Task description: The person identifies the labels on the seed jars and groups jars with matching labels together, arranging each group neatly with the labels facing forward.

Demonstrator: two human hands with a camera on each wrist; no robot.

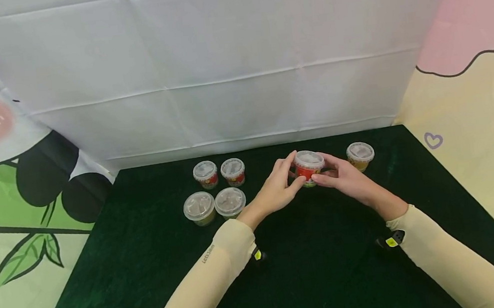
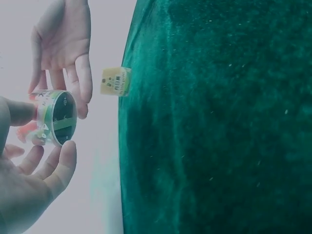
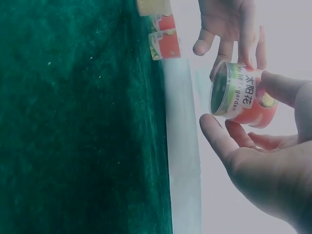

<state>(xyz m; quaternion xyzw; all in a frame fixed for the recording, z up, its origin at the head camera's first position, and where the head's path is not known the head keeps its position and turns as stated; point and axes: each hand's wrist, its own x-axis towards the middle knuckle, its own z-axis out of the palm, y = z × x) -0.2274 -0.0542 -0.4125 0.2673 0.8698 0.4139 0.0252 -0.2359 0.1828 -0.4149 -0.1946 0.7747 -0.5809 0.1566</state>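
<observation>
A small clear-lidded plastic cup with a red label (image 1: 307, 166) is held up off the table between both hands. My left hand (image 1: 277, 186) holds its left side with thumb and fingers; my right hand (image 1: 344, 176) holds its right side the same way. In the left wrist view, the dark underside of the cup (image 2: 63, 118) shows, apart from the cloth. The right wrist view shows the printed label of the cup (image 3: 246, 95), with Chinese characters and the word "garden".
Left of my hands stand two red-labelled cups (image 1: 209, 182) at the back and two wider lidded cups (image 1: 200, 206) in front. A yellow-labelled cup (image 1: 359, 159) stands right of my right hand. Dark green cloth (image 1: 322, 266) covers the table; a white sheet (image 1: 233, 110) hangs behind.
</observation>
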